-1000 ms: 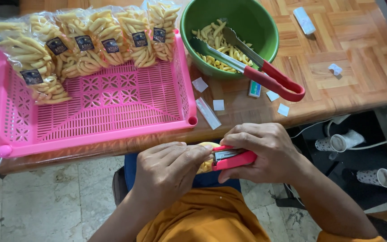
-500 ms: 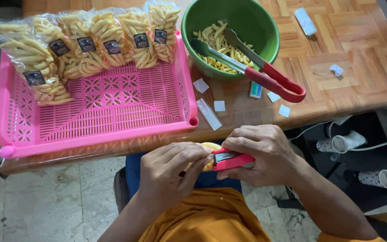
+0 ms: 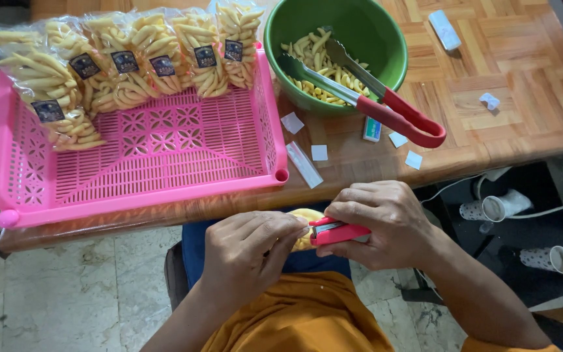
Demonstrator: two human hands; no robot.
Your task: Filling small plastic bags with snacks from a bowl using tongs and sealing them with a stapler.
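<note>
Several sealed bags of yellow snack sticks are already lying in a row along the twelve o'clock edge of the pink basket tray, each carrying a small dark label, while most of the tray floor toward six o'clock is showing bare. Close to the body, below the edge of the wooden bench, the left hand is pinching one more small bag of snack sticks with its fingers curled tight around it; only a yellow sliver of that bag is showing between the two hands. At three o'clock of it, the right hand is wrapping its fingers firmly around a red stapler, whose nose is touching the bag's top. A green bowl at one o'clock of the tray is still holding a shallow layer of loose sticks, with red-handled tongs resting across its rim. Small white paper slips are lying scattered on the bench near the bowl. Judging from this, the packing looks partly done: a batch is finished, one bag is being closed, and loose sticks are waiting.
</note>
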